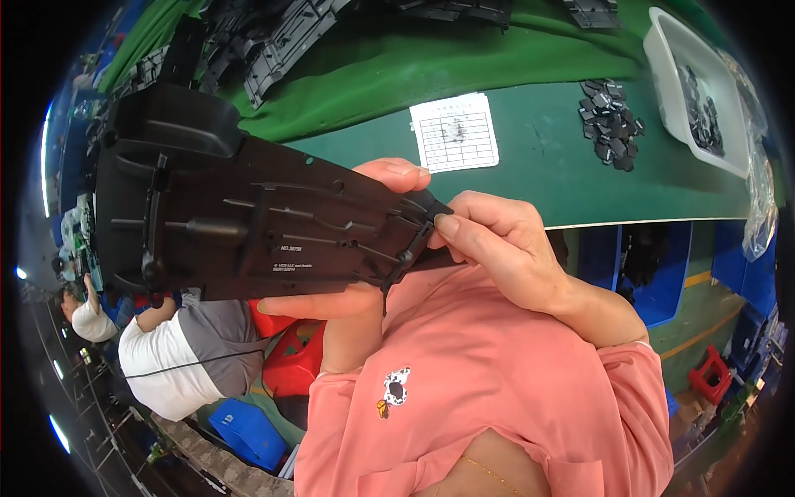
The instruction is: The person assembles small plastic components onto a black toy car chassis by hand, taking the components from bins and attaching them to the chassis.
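A long black moulded plastic part [273, 224] with ribs and a raised hump at its far left end spans the left half of the head view. My left hand [348, 306] grips it from beneath; the thumb side shows at the upper edge and a finger lies along the lower edge. At the part's right end my right hand [505, 244] pinches a small black plastic piece [437, 212] between thumb and forefinger, against that end. Whether the small piece is fastened to the long part cannot be told.
On the green table [546, 195] lie a printed paper sheet [455, 137] and a pile of small black pieces [610, 124]. A white tub [662, 74] holds more pieces. Other black parts [290, 41] lie on green cloth. Blue bins [667, 273] stand below; a co-worker [186, 352] sits left.
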The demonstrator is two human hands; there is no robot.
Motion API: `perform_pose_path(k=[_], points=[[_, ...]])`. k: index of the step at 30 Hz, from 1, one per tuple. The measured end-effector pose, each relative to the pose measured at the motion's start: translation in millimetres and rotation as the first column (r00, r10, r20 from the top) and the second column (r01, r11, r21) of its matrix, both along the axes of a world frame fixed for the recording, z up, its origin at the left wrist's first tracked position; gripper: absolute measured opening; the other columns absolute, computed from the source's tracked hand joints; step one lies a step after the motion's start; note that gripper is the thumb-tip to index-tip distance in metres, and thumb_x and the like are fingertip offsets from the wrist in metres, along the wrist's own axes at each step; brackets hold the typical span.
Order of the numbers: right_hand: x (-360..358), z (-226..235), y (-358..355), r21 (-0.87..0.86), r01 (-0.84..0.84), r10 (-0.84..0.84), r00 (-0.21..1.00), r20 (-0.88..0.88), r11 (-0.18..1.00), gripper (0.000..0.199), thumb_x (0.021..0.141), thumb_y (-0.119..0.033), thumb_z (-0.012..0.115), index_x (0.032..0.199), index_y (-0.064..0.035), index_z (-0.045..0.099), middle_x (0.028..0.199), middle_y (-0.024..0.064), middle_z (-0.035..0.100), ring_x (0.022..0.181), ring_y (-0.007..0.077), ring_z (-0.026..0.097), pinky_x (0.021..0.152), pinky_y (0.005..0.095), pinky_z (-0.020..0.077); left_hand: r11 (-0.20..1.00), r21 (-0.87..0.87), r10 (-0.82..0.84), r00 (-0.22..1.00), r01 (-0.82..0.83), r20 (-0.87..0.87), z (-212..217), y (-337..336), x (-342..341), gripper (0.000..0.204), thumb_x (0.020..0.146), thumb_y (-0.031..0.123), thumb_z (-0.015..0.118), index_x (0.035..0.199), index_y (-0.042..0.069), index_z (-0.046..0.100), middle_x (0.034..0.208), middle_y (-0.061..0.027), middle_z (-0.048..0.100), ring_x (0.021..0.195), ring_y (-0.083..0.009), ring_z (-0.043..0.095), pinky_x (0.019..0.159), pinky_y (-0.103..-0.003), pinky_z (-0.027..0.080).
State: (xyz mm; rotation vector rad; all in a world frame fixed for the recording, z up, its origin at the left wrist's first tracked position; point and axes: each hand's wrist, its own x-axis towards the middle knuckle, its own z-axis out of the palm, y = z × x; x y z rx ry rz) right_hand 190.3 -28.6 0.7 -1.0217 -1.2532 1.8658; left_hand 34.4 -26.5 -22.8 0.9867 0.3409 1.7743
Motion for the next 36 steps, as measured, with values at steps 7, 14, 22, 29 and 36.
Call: perform_pose_path(k=[7,14,22,29,36], points=[[4.9,2.0,1.9,-0.061,-0.036,0.035,0.999,-0.015,0.998,0.022,0.091,-0.011,0.050,0.077,0.0020,0.061,0.067,0.0001,0.049,0.062,0.0063,0.041,0.056,0.0221,0.0338,0.980,0.057,-0.174,0.958,0.191,-0.230,-7.2,2.9,-17.6,0.110,0.069,0.089,0.019,0.124,-0.003,0.047,0.116,-0.0176,0.054,0.106,-0.0319,0.052,0.095,-0.049,0.038],[5.4,1.7,2.7,-0.062,-0.040,0.040,0.999,-0.010,0.997,0.022,0.090,-0.011,0.050,0.076,0.0015,0.060,0.068,0.0001,0.049,0.061,0.0061,0.041,0.056,0.0226,0.0339,0.974,0.075,-0.194,0.956,0.215,-0.221,-9.4,4.6,-18.9,0.107,0.070,0.087,0.025,0.125,-0.001,0.046,0.115,-0.0180,0.054,0.105,-0.0326,0.052,0.094,-0.050,0.038],[-2.8,1.0,-3.7,-0.010,0.039,-0.039,0.998,-0.046,0.999,0.023,0.090,-0.016,0.052,0.075,0.0006,0.057,0.065,-0.0019,0.050,0.062,0.0041,0.042,0.054,0.0222,0.0349,0.990,-0.005,-0.138,0.989,0.138,-0.053,-6.3,-0.5,-18.8,0.100,0.072,0.085,0.026,0.136,0.010,0.035,0.119,-0.0196,0.053,0.105,-0.0338,0.052,0.093,-0.052,0.038],[4.4,0.9,2.0,-0.043,0.007,-0.009,0.999,-0.034,0.999,0.023,0.090,-0.016,0.052,0.077,0.0011,0.058,0.068,0.0002,0.054,0.064,0.0060,0.046,0.057,0.0228,0.0380,0.990,-0.012,-0.138,0.986,0.138,-0.094,-10.2,-0.1,-11.1,0.101,0.072,0.085,0.025,0.135,0.007,0.035,0.118,-0.0194,0.053,0.105,-0.0340,0.052,0.094,-0.052,0.038],[9.7,-1.0,4.6,-0.027,0.011,-0.012,1.000,-0.022,1.000,0.024,0.090,-0.016,0.051,0.075,0.0016,0.058,0.068,0.0009,0.054,0.063,0.0070,0.047,0.057,0.0236,0.0384,0.986,-0.048,-0.164,0.983,0.161,-0.087,-6.3,0.3,-4.2,0.101,0.072,0.085,0.025,0.133,0.006,0.039,0.116,-0.0179,0.053,0.104,-0.0321,0.052,0.094,-0.052,0.038]])
